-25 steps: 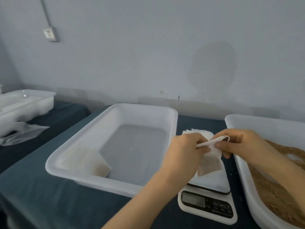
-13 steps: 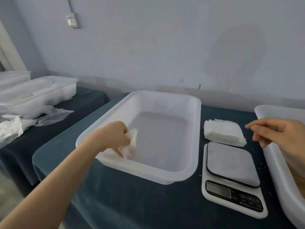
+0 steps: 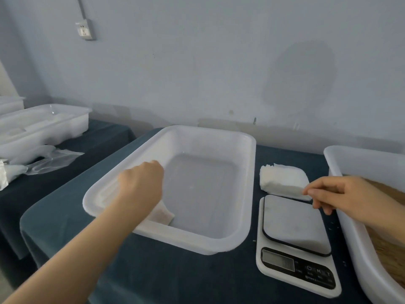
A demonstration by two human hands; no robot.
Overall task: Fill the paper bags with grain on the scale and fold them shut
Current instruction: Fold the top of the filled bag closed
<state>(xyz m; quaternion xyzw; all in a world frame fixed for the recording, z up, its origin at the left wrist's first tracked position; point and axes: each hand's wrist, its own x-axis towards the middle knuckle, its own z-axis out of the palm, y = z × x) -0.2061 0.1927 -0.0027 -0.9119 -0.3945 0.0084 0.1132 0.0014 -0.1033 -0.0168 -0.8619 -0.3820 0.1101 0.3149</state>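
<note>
My left hand is down in the near-left corner of the white tub, fingers curled round a filled paper bag whose white edge shows at the fingertips. The corner of another filled bag lies flat under my wrist. My right hand reaches to the stack of empty paper bags behind the scale and pinches the stack's near right corner between thumb and forefinger. The scale has a bare platform. Brown grain fills the tub at the right edge.
Dark blue cloth covers the table. A second table on the left carries white tubs and crumpled clear plastic. A wall socket hangs on the grey wall behind.
My left hand carried the filled bag off the scale into the white tub and lowered it to the near-left corner. My right hand moved from the bag to the empty-bag stack.
</note>
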